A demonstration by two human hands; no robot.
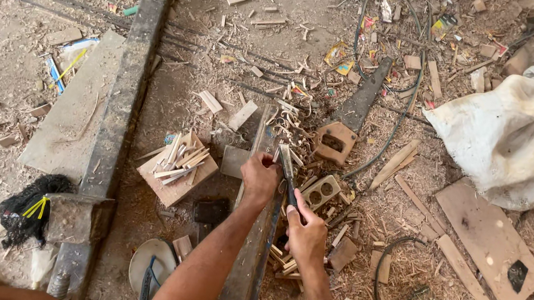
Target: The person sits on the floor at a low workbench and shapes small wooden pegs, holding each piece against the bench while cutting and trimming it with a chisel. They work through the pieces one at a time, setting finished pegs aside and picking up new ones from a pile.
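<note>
Wood plank (255, 237) lies braced under my left hand (259, 177), fingers clamped on its edge to steady it; right hand (305, 235) fisted round the chisel (287, 170), blade just beside them.

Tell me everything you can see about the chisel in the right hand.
The flat-bladed metal chisel has a pale, worn steel blade widening toward its far end and a dark shank running back into the right hand, which hides the handle. It slants up and left, tip over the long upright wooden plank, beside the left hand gripping that plank. Curled wood shavings lie just beyond. Whether the tip touches wood is unclear.
</note>
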